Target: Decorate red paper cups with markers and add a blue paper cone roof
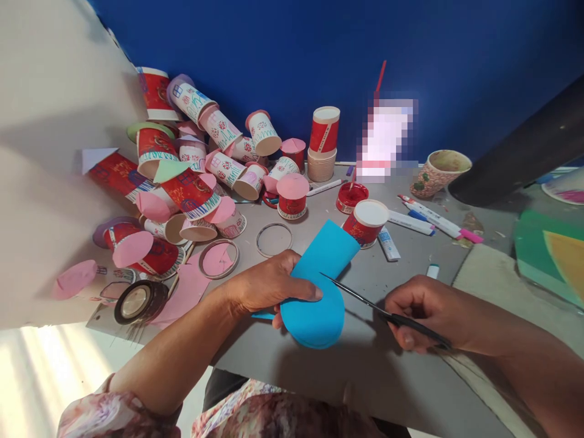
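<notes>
My left hand [278, 283] grips a sheet of bright blue paper [331, 249], thumb on top and fingers beneath. The paper's near end is cut to a rounded outline; its far end is still a straight-edged strip. In my right hand [422, 313] is a pair of black-handled scissors [360, 296], fingers wrapped round the handles. The blades point left, and their tip lies at the blue paper's right edge, where the round part meets the strip. A narrow blue offcut [263, 316] shows under my left hand.
Decorated paper cups [187, 191] with paper tops pile up at the left. Around the paper stand a red cup [365, 222], a red paint pot [352, 198], markers [433, 219] and a paint tube [389, 244]. Tape rings [219, 258] and pink paper [182, 292] lie left; a cloth [493, 292] lies right.
</notes>
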Motion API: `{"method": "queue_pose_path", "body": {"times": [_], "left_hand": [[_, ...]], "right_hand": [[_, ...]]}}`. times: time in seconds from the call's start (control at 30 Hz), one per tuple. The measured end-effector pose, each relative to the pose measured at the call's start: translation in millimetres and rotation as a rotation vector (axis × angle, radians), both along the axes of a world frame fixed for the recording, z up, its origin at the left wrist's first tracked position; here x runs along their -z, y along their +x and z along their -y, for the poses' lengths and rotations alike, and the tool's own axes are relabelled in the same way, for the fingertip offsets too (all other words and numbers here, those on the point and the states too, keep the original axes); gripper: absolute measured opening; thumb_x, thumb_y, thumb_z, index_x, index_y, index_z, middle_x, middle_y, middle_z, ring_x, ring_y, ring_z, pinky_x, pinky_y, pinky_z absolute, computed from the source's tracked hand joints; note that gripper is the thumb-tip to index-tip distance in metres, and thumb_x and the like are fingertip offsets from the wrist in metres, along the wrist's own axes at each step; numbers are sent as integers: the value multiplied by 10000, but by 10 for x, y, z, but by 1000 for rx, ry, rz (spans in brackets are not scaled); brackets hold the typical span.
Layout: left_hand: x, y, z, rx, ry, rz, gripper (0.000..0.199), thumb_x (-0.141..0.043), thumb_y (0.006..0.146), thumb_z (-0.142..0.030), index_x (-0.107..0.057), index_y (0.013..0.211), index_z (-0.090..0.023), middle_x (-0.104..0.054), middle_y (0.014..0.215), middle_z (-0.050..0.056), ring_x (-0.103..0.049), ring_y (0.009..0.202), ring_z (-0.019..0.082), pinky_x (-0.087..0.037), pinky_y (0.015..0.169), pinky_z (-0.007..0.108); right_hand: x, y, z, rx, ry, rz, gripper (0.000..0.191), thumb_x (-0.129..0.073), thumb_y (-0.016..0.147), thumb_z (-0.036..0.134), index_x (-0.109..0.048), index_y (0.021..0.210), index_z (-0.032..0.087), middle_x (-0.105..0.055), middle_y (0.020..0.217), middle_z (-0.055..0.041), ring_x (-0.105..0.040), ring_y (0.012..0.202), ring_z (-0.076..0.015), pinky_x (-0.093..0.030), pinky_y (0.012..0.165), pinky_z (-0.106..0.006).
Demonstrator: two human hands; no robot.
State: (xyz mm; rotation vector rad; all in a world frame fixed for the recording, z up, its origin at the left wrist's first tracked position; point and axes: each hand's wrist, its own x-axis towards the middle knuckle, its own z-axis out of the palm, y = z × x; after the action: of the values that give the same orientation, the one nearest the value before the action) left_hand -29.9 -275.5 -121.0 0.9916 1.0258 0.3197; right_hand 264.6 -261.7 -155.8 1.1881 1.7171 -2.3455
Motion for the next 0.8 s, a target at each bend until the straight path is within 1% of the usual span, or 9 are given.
{"method": "queue_pose_path", "body": {"times": [0.07, 0.13, 0.23, 0.3, 0.37, 0.43, 0.57, 0.67, 0.8], "left_hand": [[1, -13, -6, -10, 1, 17, 309, -784, 720, -376, -616, 587, -153, -573, 410, -12, -459, 268, 80, -307, 272, 146], [4, -20, -13, -64, 5, 32, 320, -826, 701, -393, -649, 616, -141, -589, 435, -8, -465, 290, 76, -325, 284, 151], [19, -7, -18, -231, 21, 54, 385, -908, 636, -444, -725, 721, -117, -644, 518, 14, -533, 376, 92, -422, 354, 175], [33, 18, -17, -340, 51, 78, 430, -915, 645, -490, -756, 765, -109, -685, 585, 38, -593, 455, 114, -506, 437, 211], [35, 49, -15, -410, 115, 117, 434, -904, 675, -512, -770, 757, -108, -707, 632, 53, -620, 518, 119, -527, 487, 214], [21, 79, -11, -461, 151, 156, 432, -897, 691, -521, -774, 734, -109, -706, 638, 50, -614, 539, 112, -523, 501, 206], [-29, 114, -3, -527, 161, 114, 478, -881, 692, -567, -748, 684, -108, -687, 596, 46, -606, 519, 115, -512, 485, 206], [-44, 120, 4, -546, 156, 75, 523, -879, 669, -607, -720, 668, -109, -678, 570, 47, -609, 487, 121, -501, 449, 203], [-37, 117, 11, -526, 110, 44, 532, -866, 667, -624, -702, 687, -118, -664, 535, 38, -600, 421, 134, -487, 368, 206]], "right_hand": [[14, -3, 3, 19, -3, -8, 564, -879, 672, 674, -631, 597, 173, -577, 534, 10, -471, 495, -88, -309, 455, -214], [27, -10, 6, 64, 20, -17, 594, -880, 638, 717, -649, 624, 169, -584, 528, 3, -498, 516, -102, -328, 486, -224], [43, -29, 9, 120, 88, -16, 684, -854, 591, 805, -632, 632, 158, -595, 537, -13, -488, 529, -103, -312, 515, -235], [55, -45, 10, 133, 103, -24, 741, -825, 558, 864, -621, 646, 156, -595, 547, -17, -478, 531, -103, -292, 521, -241], [72, -63, 19, 148, 116, -38, 766, -795, 562, 895, -625, 680, 157, -587, 548, -12, -463, 530, -103, -274, 525, -246], [96, -86, 39, 167, 137, -57, 763, -768, 610, 897, -635, 719, 154, -575, 546, -3, -424, 520, -91, -247, 524, -249], [137, -138, 93, 173, 124, -103, 750, -742, 653, 894, -621, 732, 157, -552, 547, 11, -375, 507, -79, -244, 530, -250], [139, -172, 117, 176, 103, -104, 737, -746, 643, 893, -593, 717, 175, -540, 559, 15, -402, 526, -93, -262, 548, -255], [115, -198, 125, 190, 78, -88, 719, -773, 629, 872, -595, 717, 181, -538, 579, 14, -436, 555, -109, -284, 571, -263]]}}
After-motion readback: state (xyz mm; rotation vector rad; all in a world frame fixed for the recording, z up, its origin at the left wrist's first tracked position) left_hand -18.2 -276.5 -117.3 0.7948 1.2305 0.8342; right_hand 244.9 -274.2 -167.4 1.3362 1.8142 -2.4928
